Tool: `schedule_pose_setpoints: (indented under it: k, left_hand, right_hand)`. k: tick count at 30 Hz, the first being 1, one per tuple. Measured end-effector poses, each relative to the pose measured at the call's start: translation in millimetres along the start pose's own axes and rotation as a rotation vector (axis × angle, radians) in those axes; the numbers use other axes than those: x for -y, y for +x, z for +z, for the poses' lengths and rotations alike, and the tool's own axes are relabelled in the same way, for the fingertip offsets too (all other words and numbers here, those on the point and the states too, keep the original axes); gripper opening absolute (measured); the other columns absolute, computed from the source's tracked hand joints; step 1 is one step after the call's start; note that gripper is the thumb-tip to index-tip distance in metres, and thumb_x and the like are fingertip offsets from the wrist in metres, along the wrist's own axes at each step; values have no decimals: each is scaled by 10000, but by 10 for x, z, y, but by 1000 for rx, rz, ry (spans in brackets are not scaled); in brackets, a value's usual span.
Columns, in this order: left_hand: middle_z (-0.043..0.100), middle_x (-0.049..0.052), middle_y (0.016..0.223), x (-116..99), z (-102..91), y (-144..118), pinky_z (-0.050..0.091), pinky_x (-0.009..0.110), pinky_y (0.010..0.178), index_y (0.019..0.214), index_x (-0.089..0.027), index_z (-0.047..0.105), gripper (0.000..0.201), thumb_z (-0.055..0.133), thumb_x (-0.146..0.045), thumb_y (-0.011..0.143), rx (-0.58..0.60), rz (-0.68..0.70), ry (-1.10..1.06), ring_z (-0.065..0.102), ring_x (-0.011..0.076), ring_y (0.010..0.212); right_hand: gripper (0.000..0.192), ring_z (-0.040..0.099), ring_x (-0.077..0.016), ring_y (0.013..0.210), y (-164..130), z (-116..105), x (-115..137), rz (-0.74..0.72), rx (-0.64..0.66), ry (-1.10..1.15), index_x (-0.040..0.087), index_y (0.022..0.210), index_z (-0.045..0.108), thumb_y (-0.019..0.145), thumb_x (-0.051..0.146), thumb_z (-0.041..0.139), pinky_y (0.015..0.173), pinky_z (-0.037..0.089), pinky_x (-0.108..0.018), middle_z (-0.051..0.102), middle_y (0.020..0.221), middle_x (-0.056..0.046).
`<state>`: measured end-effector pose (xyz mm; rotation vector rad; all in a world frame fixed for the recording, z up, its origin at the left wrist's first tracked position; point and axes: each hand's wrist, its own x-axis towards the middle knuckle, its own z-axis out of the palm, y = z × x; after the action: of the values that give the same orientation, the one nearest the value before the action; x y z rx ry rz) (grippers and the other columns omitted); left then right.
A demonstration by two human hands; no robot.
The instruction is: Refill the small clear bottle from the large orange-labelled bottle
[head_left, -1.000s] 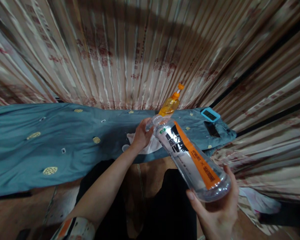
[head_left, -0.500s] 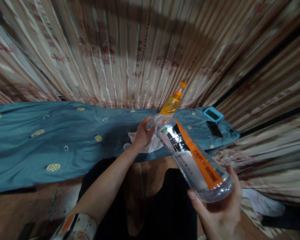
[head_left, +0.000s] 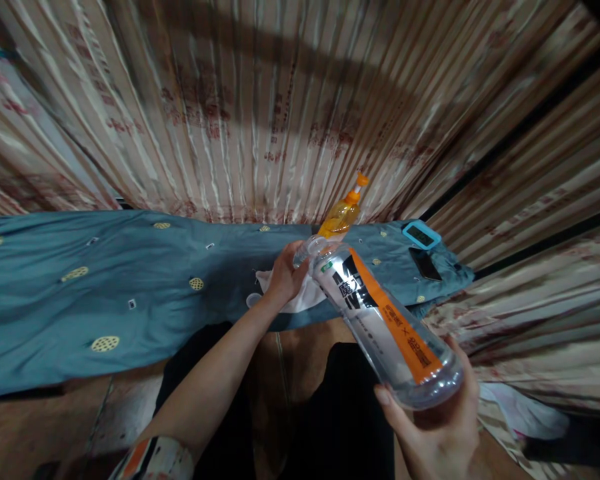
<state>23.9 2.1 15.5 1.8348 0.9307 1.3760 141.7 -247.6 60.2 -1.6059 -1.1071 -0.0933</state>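
Observation:
My right hand (head_left: 437, 420) is wrapped round the base of a large clear plastic bottle (head_left: 380, 327) with a white and orange label. The bottle slants, its neck up and left towards my left hand (head_left: 287, 273). My left fingers are closed on a small clear plastic piece (head_left: 303, 253) at the bottle's mouth; its full shape is hidden. Just behind the neck stands an orange pump bottle (head_left: 341, 217) with amber liquid, partly covered by the large bottle. Beneath my left hand lies a white cloth (head_left: 304, 299), with a small round translucent piece (head_left: 253, 300) at its left edge.
A teal patterned cloth (head_left: 145, 287) covers the long low surface before me. At its right end lie a blue-framed digital clock (head_left: 421, 235) and a dark phone (head_left: 425, 264). Pleated curtains (head_left: 230, 120) hang behind and to the right. My dark-clothed knees are below.
The view has tilted slightly, so the surface sits a little lower. Both hands keep their hold, and the large bottle stays slanted at nearly the same angle.

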Motion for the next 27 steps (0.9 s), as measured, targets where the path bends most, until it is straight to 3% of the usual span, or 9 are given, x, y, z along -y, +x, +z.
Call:
schedule_pose_setpoints:
  k: [5, 11, 18, 27]
  left_hand:
    - [684, 111, 1088, 5, -5, -2, 495, 388, 932, 1068, -175, 599, 268, 550, -344, 866, 7, -10, 9, 634, 240, 1031]
    - [685, 100, 1085, 6, -8, -10, 495, 386, 923, 1068, -182, 600, 257, 554, -327, 861, 3, -10, 11, 634, 234, 1016]
    - [687, 107, 1072, 28, 1, -12, 498, 393, 913, 1065, -162, 602, 272, 549, -342, 869, 9, 6, 11, 637, 241, 1004]
    - [689, 91, 1075, 56, 22, -15, 496, 379, 916, 1077, -176, 603, 270, 559, -344, 870, -6, 7, 29, 635, 234, 1012]
  right_hand:
    - [1007, 546, -277, 1184, -3, -11, -24, 4, 7, -10, 231, 1462, 330, 599, 318, 840, 666, 571, -266, 426, 1437, -134]
    - [1013, 560, -289, 1161, -7, -26, -20, 15, 10, -72, 209, 1472, 317, 611, 368, 825, 763, 574, -353, 464, 1401, -151]
    - [991, 615, -259, 1031, 18, -14, 9, -45, -1, -88, 214, 1471, 323, 627, 369, 818, 705, 571, -345, 520, 1327, -145]
    - [1005, 558, -325, 1153, 6, -23, 8, -19, -14, -112, 217, 1463, 341, 604, 409, 828, 918, 503, -526, 508, 1343, -145]
